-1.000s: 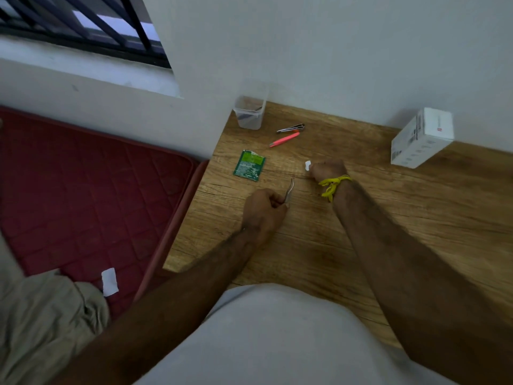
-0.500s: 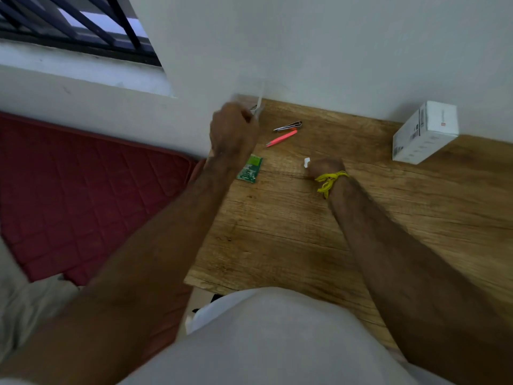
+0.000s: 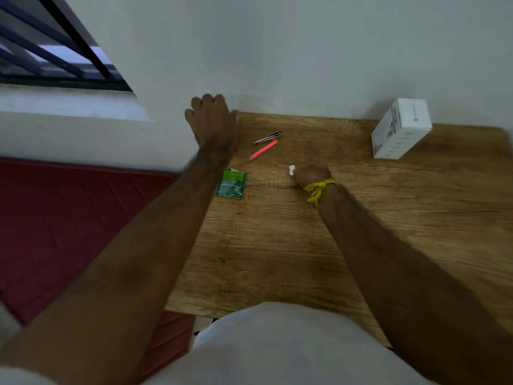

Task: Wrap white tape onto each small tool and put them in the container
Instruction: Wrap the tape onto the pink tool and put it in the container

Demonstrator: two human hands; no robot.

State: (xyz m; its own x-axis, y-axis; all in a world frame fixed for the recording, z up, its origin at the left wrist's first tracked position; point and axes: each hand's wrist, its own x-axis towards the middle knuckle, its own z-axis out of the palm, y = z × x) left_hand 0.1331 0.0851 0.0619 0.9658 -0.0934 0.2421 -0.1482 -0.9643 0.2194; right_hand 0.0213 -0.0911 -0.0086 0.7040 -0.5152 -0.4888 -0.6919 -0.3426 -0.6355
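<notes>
Setting: you sit in a home room. Evidence: wood-grain bench (image 3: 388,245) against plain wall, barred window (image 3: 55,59), quilted red mattress (image 3: 69,232) beside it.

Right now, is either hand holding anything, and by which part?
Right hand pinches the white tape by one end. Left hand covers the table's far corner; whether it holds anything cannot be told.

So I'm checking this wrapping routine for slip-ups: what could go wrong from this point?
The left hand reaches over the table's far left corner and hides what is under it, so anything there might get nudged off the edge. The bit of white tape pinched by the right hand could stick to the fingers or fold. The nail clipper and pink tool lie close together, so one may get knocked.
</notes>
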